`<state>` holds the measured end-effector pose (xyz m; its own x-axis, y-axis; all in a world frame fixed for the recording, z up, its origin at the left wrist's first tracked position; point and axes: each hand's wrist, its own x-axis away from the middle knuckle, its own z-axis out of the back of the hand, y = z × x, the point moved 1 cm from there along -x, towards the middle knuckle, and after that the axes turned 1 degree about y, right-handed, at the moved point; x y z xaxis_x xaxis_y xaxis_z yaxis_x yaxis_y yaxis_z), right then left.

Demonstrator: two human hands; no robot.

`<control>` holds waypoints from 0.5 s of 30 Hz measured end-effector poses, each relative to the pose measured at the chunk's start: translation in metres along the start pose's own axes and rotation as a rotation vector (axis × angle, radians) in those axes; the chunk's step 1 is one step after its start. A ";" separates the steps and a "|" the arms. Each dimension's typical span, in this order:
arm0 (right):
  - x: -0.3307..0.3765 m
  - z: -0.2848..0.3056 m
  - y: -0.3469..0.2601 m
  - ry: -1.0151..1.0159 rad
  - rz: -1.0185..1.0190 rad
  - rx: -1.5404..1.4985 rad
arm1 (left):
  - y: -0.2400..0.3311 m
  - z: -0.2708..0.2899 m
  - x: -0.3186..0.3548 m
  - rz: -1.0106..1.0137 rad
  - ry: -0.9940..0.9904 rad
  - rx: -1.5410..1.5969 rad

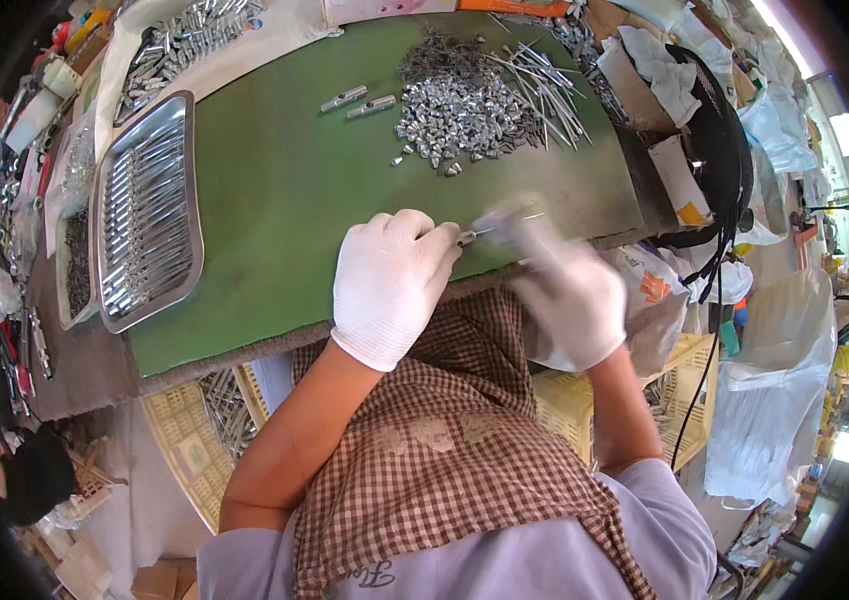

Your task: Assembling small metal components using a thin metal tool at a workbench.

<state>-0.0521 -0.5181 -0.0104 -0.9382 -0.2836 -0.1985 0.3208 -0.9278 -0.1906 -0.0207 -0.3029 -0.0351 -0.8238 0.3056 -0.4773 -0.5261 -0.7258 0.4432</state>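
Note:
My left hand (390,280), in a white knit glove, rests near the front edge of the green work mat (285,190). Its fingers are closed round a small metal cylinder (467,238), whose end sticks out toward the right. A thin bright rod seems to extend from that end. Close by, my gloved right hand (580,305) is smeared by motion. It appears closed on a blurred greyish thing (510,218) that I cannot make out, beside the cylinder's tip. Two loose metal cylinders (345,98) lie farther back on the mat.
A heap of small silver metal pieces (455,115) lies at the back, with dark wiry bits (440,55) behind and thin rods (550,90) to its right. On the left stands a steel tray (195,200) of slender metal parts. Yellow crates (180,440) stand below the bench.

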 end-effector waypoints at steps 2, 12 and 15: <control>0.003 -0.004 -0.013 0.019 -0.035 -0.099 | -0.002 -0.002 0.000 -0.010 0.039 0.020; 0.004 -0.003 0.009 0.246 -0.288 -0.262 | 0.000 -0.002 0.000 -0.016 0.031 0.041; -0.014 0.011 0.049 0.355 -0.536 -0.113 | 0.000 -0.002 -0.001 -0.018 0.029 0.018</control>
<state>-0.0249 -0.5620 -0.0065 -0.8781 0.3264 -0.3498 -0.1494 -0.8817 -0.4475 -0.0194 -0.3043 -0.0360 -0.8077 0.3001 -0.5074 -0.5447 -0.7093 0.4475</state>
